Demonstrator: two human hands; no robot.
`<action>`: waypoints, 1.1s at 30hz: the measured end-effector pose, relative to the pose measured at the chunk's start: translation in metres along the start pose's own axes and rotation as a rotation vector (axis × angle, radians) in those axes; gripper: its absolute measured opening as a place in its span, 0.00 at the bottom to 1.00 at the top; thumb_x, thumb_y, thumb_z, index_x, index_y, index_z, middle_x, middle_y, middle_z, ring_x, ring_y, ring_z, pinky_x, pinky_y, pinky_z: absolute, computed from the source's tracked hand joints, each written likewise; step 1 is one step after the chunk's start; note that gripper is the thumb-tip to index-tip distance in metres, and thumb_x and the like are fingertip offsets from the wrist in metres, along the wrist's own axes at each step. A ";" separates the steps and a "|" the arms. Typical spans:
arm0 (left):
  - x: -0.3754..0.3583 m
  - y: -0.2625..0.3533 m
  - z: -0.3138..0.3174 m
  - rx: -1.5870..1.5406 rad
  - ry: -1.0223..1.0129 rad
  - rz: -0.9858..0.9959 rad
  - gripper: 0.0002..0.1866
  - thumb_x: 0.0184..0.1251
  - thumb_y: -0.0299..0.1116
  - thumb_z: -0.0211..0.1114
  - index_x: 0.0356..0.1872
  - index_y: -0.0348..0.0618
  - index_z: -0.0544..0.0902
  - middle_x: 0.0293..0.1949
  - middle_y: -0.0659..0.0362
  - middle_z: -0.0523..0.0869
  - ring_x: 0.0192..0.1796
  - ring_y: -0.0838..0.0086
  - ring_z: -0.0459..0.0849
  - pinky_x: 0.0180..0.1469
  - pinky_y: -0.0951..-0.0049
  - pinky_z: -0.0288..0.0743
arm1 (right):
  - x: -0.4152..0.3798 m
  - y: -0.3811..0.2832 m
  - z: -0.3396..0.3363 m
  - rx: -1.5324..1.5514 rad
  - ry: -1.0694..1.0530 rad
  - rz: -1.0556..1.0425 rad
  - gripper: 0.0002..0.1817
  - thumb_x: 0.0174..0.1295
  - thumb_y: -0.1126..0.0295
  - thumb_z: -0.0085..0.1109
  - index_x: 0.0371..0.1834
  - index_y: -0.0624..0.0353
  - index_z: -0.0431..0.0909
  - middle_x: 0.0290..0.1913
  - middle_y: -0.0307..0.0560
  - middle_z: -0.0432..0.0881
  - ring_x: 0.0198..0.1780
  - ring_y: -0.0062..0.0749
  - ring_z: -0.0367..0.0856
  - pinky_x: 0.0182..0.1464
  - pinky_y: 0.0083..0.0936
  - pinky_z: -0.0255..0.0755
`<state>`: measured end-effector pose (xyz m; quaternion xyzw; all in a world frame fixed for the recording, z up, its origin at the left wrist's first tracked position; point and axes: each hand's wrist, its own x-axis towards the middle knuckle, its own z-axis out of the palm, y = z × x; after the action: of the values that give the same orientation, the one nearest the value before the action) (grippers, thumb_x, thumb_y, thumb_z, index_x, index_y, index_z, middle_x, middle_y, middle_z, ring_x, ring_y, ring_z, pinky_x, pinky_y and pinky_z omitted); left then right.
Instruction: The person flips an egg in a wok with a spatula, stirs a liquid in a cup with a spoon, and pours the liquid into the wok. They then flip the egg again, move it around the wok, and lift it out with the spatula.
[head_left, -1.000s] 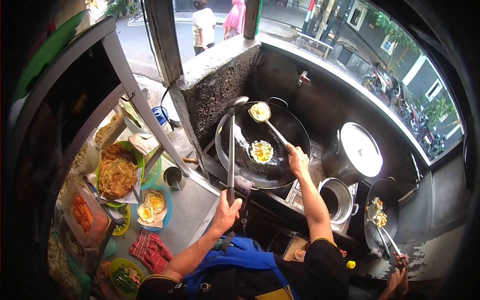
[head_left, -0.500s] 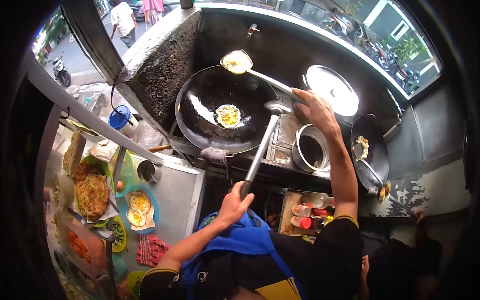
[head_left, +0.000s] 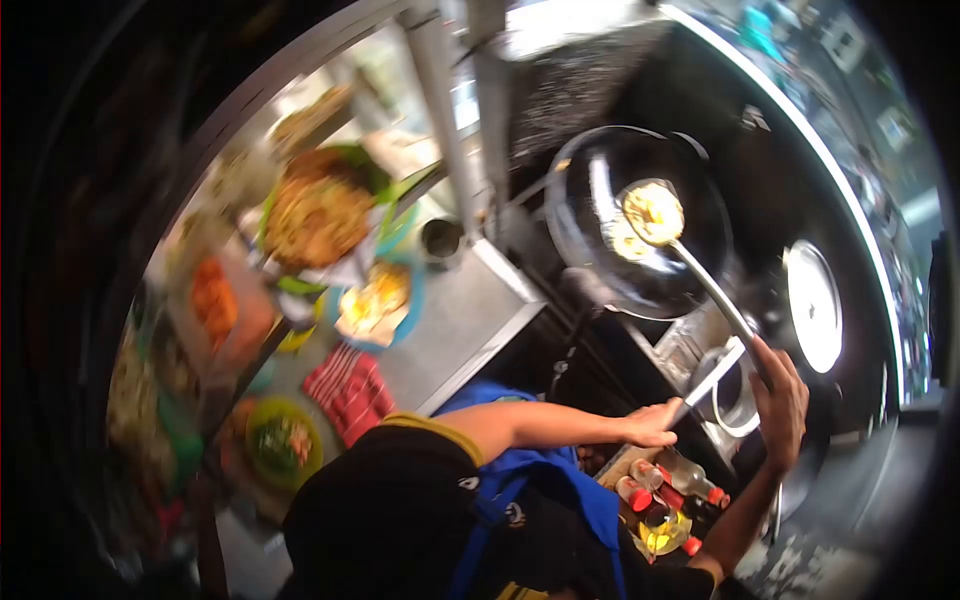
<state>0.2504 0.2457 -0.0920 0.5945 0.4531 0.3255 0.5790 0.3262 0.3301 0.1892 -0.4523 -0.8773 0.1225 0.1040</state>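
Up and away from the right hand [head_left: 782,395] runs the clenched ladle [head_left: 652,212] — bowl over the wok [head_left: 600,180] — while the left hand [head_left: 652,423] grips a second metal handle [head_left: 712,378].

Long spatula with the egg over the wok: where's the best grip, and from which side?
Grip the spatula at the far end of its handle, where the right hand wraps it. Come from the person's side, lower right. The handle slants down from the egg-loaded blade over the wok, so that end is clear of the pan.
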 end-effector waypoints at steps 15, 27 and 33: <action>-0.051 0.007 -0.043 0.015 0.012 0.047 0.53 0.60 0.54 0.68 0.75 0.28 0.52 0.60 0.37 0.76 0.62 0.48 0.77 0.64 0.56 0.71 | 0.045 -0.112 0.059 -0.009 -0.265 -0.620 0.26 0.52 0.74 0.70 0.57 0.43 0.83 0.41 0.39 0.85 0.36 0.38 0.82 0.40 0.33 0.72; -0.148 -0.041 -0.118 -0.037 0.141 -0.138 0.41 0.64 0.58 0.67 0.65 0.30 0.73 0.52 0.45 0.84 0.48 0.59 0.88 0.53 0.62 0.81 | 0.087 -0.210 0.193 -0.266 -0.138 -1.020 0.23 0.62 0.71 0.56 0.60 0.37 0.79 0.35 0.36 0.75 0.28 0.29 0.78 0.37 0.31 0.66; -0.154 -0.057 -0.125 -0.058 0.276 -0.201 0.38 0.64 0.56 0.68 0.62 0.30 0.76 0.52 0.47 0.85 0.48 0.61 0.88 0.52 0.62 0.82 | 0.082 -0.214 0.187 -0.320 -0.019 -1.012 0.21 0.61 0.69 0.56 0.59 0.43 0.80 0.39 0.38 0.78 0.24 0.27 0.77 0.37 0.30 0.67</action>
<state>0.0693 0.1496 -0.1125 0.4790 0.5760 0.3571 0.5579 0.0602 0.2546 0.0838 0.0187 -0.9945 -0.0742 0.0720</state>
